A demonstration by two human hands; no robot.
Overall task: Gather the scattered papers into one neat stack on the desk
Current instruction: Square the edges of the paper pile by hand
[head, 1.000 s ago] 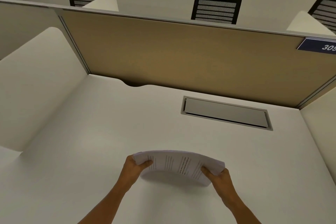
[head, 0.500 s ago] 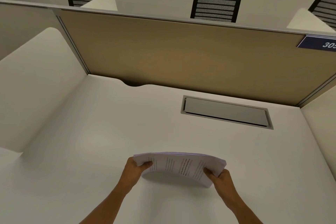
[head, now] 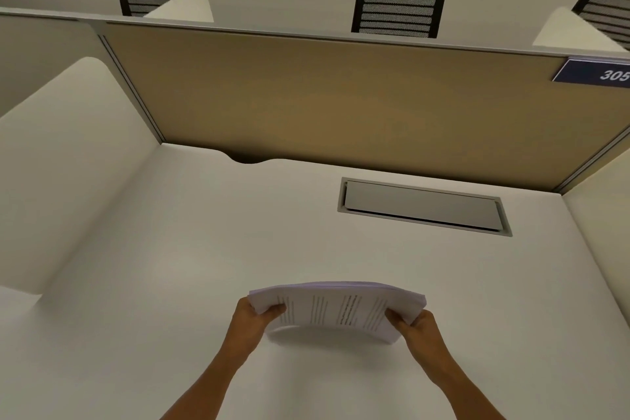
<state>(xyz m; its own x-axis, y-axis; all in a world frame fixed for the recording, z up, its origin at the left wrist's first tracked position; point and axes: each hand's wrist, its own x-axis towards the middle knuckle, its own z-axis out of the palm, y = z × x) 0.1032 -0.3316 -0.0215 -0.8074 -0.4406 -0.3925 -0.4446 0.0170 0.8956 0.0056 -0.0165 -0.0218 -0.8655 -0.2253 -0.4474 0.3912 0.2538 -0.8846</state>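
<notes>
Squaring the stack of papers (head: 335,312) is the step in hand: judged from the bowed sheets, ease the inward squeeze, tap the lower edge on the desk (head: 204,249), then lay it flat. The left hand (head: 254,320) grips the 9 o'clock end, thumb on top; the right hand (head: 414,326) grips the 3 o'clock end likewise. Both forearms rise from 6 o'clock, converging. The stack is at the near centre, just above the desk. At 1 o'clock beyond, a cable hatch (head: 422,206) sits closed.
</notes>
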